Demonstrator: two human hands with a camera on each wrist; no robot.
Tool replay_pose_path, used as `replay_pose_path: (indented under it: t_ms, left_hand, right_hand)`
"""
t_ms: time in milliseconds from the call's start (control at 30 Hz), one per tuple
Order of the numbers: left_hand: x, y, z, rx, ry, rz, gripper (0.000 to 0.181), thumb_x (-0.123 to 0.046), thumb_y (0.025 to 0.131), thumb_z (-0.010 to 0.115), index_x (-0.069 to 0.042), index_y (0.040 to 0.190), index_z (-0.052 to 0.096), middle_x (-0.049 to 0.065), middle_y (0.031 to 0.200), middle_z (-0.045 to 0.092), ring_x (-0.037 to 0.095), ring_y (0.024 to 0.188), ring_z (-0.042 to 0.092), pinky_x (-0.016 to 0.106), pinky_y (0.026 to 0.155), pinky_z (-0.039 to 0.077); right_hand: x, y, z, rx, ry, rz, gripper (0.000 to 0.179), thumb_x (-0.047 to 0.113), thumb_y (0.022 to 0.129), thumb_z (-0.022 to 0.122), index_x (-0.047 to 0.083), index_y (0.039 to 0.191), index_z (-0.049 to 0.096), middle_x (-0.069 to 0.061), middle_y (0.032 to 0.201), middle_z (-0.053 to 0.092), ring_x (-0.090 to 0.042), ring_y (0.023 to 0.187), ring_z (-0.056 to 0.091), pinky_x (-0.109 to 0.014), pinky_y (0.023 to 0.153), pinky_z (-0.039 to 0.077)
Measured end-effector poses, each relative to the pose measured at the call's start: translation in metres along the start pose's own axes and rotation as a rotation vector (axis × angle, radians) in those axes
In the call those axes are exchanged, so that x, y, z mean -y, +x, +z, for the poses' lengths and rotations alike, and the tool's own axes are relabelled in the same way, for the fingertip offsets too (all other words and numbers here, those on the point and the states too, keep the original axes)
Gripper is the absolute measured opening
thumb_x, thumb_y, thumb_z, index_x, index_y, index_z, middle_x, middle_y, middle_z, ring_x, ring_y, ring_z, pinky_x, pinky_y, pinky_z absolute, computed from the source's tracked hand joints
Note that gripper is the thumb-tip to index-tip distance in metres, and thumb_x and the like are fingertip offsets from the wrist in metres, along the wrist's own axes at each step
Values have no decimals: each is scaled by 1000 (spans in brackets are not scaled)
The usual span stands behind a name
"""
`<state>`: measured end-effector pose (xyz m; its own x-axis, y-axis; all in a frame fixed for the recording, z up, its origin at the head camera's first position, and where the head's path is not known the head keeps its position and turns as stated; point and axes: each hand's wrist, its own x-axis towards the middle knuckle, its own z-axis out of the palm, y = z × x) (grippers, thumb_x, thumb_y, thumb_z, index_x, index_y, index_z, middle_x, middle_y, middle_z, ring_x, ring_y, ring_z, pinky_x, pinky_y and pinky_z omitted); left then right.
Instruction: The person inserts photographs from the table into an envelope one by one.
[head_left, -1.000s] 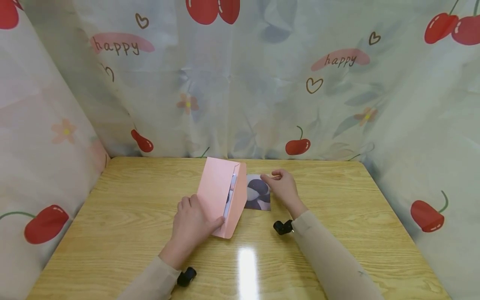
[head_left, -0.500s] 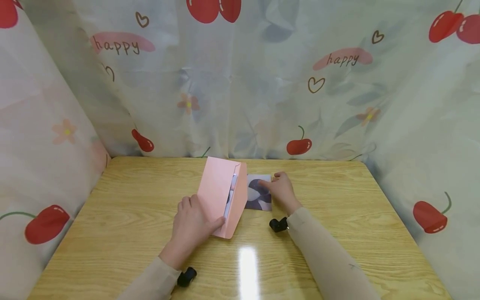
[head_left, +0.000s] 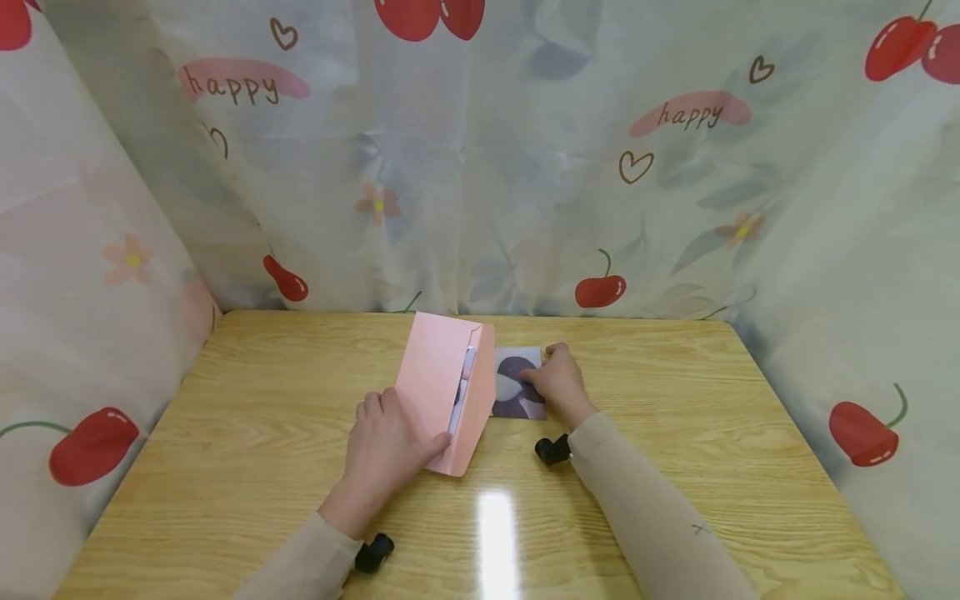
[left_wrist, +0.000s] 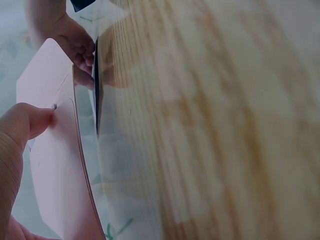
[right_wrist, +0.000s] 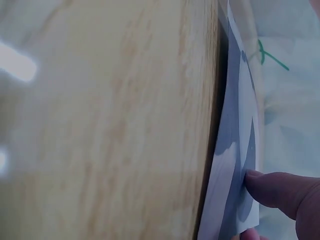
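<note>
A pink envelope (head_left: 435, 358) is tilted up from the table in the head view, its pointed flap folded open to the right. My left hand (head_left: 384, 446) grips its near left side, the thumb at the opening, where a strip of a printed card shows inside. Just right of the flap is another card with a grey-purple picture (head_left: 516, 408), its left end hidden behind the envelope. My right hand (head_left: 562, 382) pinches this card's right edge. In the right wrist view the thumb (right_wrist: 277, 192) lies on its upper face, with fingertips underneath, and the card (right_wrist: 235, 125) slants slightly over the wood.
The wooden table (head_left: 247, 433) reaches back to a curtain (head_left: 457, 233) printed with cherries and hearts, which also hangs at both sides. Black wrist cameras sit below the left sleeve (head_left: 303, 562) and beside the right sleeve (head_left: 645, 500). A bright reflection lies on the table's near middle.
My right hand has moved from the card's upper right corner down along its right edge and now pinches it there. The left hand and envelope have stayed in place.
</note>
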<state>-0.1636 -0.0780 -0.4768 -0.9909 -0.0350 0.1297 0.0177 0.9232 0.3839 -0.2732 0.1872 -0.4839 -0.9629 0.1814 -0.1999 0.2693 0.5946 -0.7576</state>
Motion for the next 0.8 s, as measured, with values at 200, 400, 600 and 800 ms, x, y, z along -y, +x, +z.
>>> replay_pose_path:
  t_ms: [200,400,600,800]
  left_hand:
    - [-1,0,0,-2,-5,5,102,-72,62,73,10,118,46,21,101,47,31,87,46,43,64,48]
    - [-1,-1,1,-12,-7,10,102,-72,62,72,10,118,46,21,102,47,31,87,46,43,64,48]
    - [-2,-2,0,-4,-7,0,103,-71,62,73,10,119,45,21,103,47,31,88,46,44,63,48]
    - [-3,-2,0,-7,-5,1,102,-71,62,73,9,118,46,20,102,47,31,87,46,44,63,48]
  right_hand:
    - [0,0,0,-16,-48,-31,60,22,82,76,-3,128,46,-16,110,57,-28,97,53,-41,86,45]
    - [-1,-2,-2,-27,-78,-30,31,21,84,74,2,103,57,-11,98,58,-25,87,54,-36,72,46]
    - [-5,-3,-9,-26,-9,-15,16,17,89,69,6,92,59,-9,89,56,-22,77,53,-31,62,44]
    - [-12,-4,-19,-1,59,-36,18,17,91,68,3,97,59,-10,93,56,-22,81,53,-30,66,45]
